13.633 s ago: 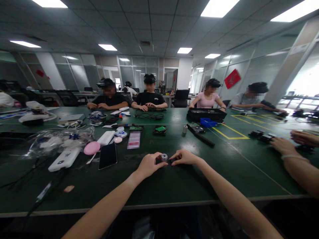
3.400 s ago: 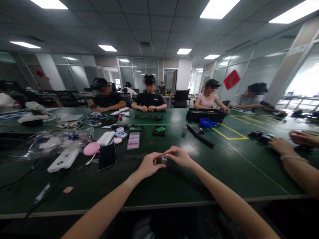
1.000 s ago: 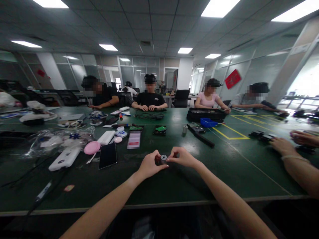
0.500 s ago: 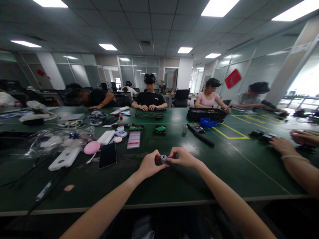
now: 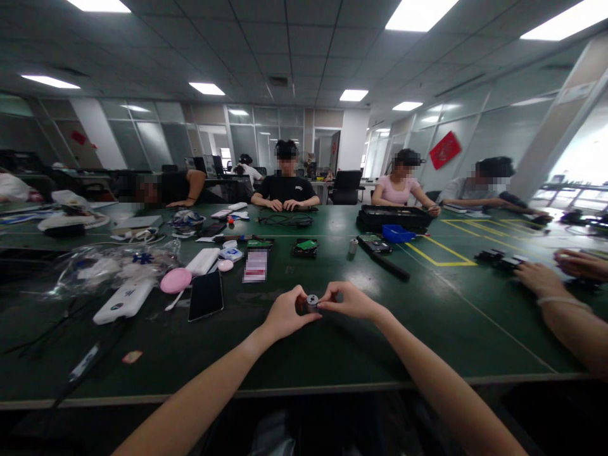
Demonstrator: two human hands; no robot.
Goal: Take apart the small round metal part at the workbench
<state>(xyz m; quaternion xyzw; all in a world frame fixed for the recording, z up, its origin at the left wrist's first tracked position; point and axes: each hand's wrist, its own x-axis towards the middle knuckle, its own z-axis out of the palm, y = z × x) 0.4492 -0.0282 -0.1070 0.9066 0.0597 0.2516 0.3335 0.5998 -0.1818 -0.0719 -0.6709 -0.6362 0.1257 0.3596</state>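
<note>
Between my two hands a small silver metal cylinder (image 5: 312, 302) stands upright near the middle of the table, its dark-marked round top facing up. My left hand (image 5: 286, 315) curls around its left side, with thumb and fingers closed on it. From the right, my right hand (image 5: 349, 300) pinches the cylinder's edge between thumb and fingertips. The lower part is partly covered by my fingers. Farther back stands a similar metal cylinder (image 5: 353, 246), beside a hard drive (image 5: 375, 244) and a long black bar (image 5: 390, 267).
Left of my hands lie a black phone (image 5: 206, 296), a pink round lid (image 5: 175, 281), a white power bank (image 5: 123, 301) and plastic bags. Ahead are another drive (image 5: 304, 247) and a blue tray (image 5: 398, 234). A co-worker's hand (image 5: 539, 278) is at the right; several people sit across the table.
My hands stay in place around the cylinder; the dark marking on its top looks slightly turned. Across the table at the left, a person has leaned farther left.
</note>
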